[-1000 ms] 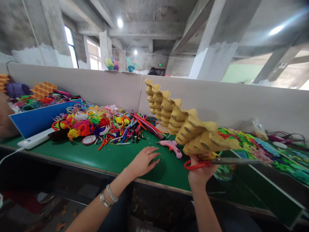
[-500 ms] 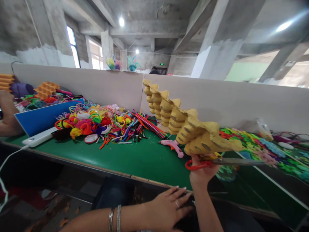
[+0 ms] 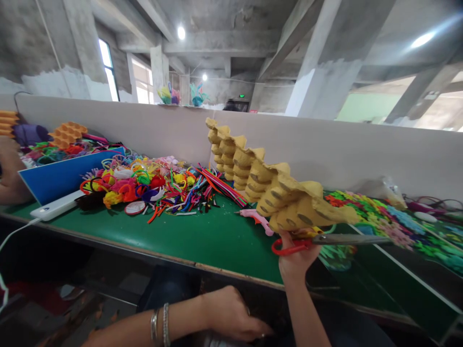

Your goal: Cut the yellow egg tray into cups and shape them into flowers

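Note:
My right hand point(image 3: 298, 260) is closed around the lower end of a yellow egg carton point(image 3: 277, 188) and also holds a pair of scissors point(image 3: 294, 247) with red handles. The carton leans up and away to the left; the scissor blades point right. Below the table edge, my left hand point(image 3: 227, 313) has its fingers curled downward and pressed together. Whatever may be in them is hidden. Partly behind the carton lies a pink glue gun point(image 3: 253, 214) on the green table point(image 3: 173, 241).
Left of centre are a heap of coloured pipe cleaners point(image 3: 133, 185), a blue board point(image 3: 68, 176) and a white power strip point(image 3: 58, 206). At the far left shows another person's hand point(image 3: 9, 161). Colourful pieces point(image 3: 379, 219) cover the right side, beside a clear container point(image 3: 338, 258).
My left hand has drawn back from near the table edge, and its spread fingers have curled downward. The carton and scissors stay in my right hand, shifted slightly left in view.

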Available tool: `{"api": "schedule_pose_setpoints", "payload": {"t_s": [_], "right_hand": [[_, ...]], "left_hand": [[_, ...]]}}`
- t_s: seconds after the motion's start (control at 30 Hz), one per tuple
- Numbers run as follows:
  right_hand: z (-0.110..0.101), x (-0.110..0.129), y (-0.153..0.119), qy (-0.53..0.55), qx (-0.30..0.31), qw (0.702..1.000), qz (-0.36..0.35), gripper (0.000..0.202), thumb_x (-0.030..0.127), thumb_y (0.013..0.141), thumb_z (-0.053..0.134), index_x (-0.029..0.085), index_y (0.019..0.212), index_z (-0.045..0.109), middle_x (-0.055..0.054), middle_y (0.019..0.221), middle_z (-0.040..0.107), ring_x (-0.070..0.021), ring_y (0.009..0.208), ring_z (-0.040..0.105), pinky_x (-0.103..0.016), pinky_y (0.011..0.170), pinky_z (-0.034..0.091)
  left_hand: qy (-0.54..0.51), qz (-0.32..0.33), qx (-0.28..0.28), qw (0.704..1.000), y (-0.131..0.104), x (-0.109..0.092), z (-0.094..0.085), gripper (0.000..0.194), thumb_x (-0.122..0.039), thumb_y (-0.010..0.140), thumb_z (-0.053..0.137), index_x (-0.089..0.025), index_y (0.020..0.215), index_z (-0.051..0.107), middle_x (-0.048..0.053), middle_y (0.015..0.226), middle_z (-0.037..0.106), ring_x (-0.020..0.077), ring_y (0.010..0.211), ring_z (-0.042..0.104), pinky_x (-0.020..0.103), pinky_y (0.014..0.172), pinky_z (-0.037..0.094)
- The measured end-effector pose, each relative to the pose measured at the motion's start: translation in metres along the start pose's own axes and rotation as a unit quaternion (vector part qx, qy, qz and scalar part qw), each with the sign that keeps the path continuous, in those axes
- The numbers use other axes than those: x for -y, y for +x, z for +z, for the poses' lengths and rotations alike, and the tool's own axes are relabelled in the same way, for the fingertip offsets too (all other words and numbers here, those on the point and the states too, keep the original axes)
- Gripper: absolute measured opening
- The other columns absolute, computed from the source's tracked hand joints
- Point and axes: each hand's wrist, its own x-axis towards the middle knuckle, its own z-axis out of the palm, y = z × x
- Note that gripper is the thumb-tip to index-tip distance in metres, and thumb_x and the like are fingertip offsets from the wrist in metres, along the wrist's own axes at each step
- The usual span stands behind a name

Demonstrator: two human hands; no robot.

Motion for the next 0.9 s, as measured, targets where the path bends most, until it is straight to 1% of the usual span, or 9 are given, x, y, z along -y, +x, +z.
{"api": "schedule_pose_setpoints", "payload": {"t_s": [0.07,0.13,0.17,0.27,0.4,0.53,0.67,0.73,0.9], "right_hand": [[0.002,-0.001,-0.002,0.014,0.007,1.000,0.007,0.038,0.018,0.051,0.074,0.020,0.069,0.041,0.009,0.068,0.044,-0.0069,0.059,0.046,-0.023,0.060,0.044],[0.005,0.000,-0.005,0.038,0.008,0.999,0.027,0.037,0.016,0.052,0.074,0.020,0.072,0.043,0.009,0.070,0.046,-0.0066,0.062,0.049,-0.024,0.064,0.046],[0.008,0.001,-0.007,0.053,0.011,0.997,0.046,0.036,0.015,0.052,0.074,0.020,0.074,0.045,0.008,0.071,0.048,-0.0071,0.064,0.051,-0.024,0.066,0.047],[0.018,0.006,-0.014,0.098,0.022,0.986,0.134,0.037,0.015,0.051,0.074,0.020,0.081,0.051,0.006,0.078,0.056,-0.0107,0.072,0.057,-0.030,0.073,0.049],[0.030,0.015,-0.026,0.103,0.039,0.963,0.247,0.037,0.019,0.050,0.075,0.020,0.083,0.057,0.003,0.082,0.062,-0.0155,0.075,0.062,-0.033,0.069,0.052],[0.038,0.022,-0.041,0.114,0.072,0.944,0.301,0.039,0.021,0.052,0.074,0.021,0.088,0.059,0.001,0.085,0.065,-0.0167,0.078,0.063,-0.033,0.072,0.053],[0.041,0.023,-0.057,0.119,0.143,0.938,0.293,0.033,0.024,0.058,0.071,0.021,0.088,0.058,0.000,0.088,0.065,-0.0183,0.085,0.062,-0.039,0.084,0.048],[0.041,0.021,-0.062,0.107,0.182,0.935,0.285,0.027,0.024,0.060,0.071,0.020,0.083,0.057,0.001,0.085,0.064,-0.0176,0.086,0.062,-0.039,0.087,0.047],[0.039,0.014,-0.068,0.072,0.273,0.933,0.221,0.028,0.025,0.060,0.072,0.021,0.070,0.046,0.002,0.082,0.060,-0.0155,0.080,0.061,-0.035,0.078,0.051]], "left_hand": [[-0.046,-0.035,-0.027,0.998,0.003,0.004,-0.027,0.041,-0.033,0.083,0.040,-0.030,0.124,0.043,-0.002,0.058,0.064,0.0117,0.052,0.059,0.021,0.051,0.042],[-0.102,-0.139,-0.099,0.980,0.003,0.013,-0.052,0.033,-0.030,0.083,0.041,-0.030,0.115,0.051,0.000,0.074,0.067,0.0137,0.069,0.062,0.024,0.065,0.045],[-0.138,-0.199,-0.132,0.961,0.002,0.019,-0.062,0.033,-0.034,0.082,0.045,-0.028,0.114,0.051,0.001,0.082,0.067,0.0159,0.078,0.062,0.028,0.072,0.045],[-0.274,-0.351,-0.227,0.866,0.000,0.041,-0.072,0.065,-0.046,0.071,0.058,-0.023,0.127,0.034,0.009,0.103,0.062,0.0208,0.089,0.060,0.036,0.076,0.047],[-0.489,-0.289,-0.359,0.741,0.012,0.063,-0.059,0.080,-0.043,0.066,0.065,-0.023,0.131,0.022,0.015,0.123,0.047,0.0214,0.106,0.053,0.040,0.092,0.040],[-0.575,-0.233,-0.476,0.623,0.037,0.061,-0.059,0.094,-0.052,0.060,0.066,-0.025,0.131,0.012,0.015,0.127,0.043,0.0243,0.112,0.049,0.039,0.092,0.041],[-0.552,-0.268,-0.591,0.523,0.049,0.048,-0.073,0.068,-0.047,0.077,0.052,-0.029,0.130,0.013,0.010,0.138,0.034,0.0199,0.122,0.039,0.033,0.096,0.038],[-0.508,-0.310,-0.635,0.493,0.046,0.048,-0.078,0.055,-0.046,0.080,0.047,-0.028,0.126,0.021,0.007,0.139,0.033,0.0183,0.123,0.038,0.031,0.097,0.037],[-0.421,-0.385,-0.674,0.469,0.026,0.065,-0.085,0.047,-0.049,0.079,0.046,-0.027,0.118,0.031,0.007,0.131,0.043,0.0192,0.119,0.043,0.032,0.095,0.039]]}}
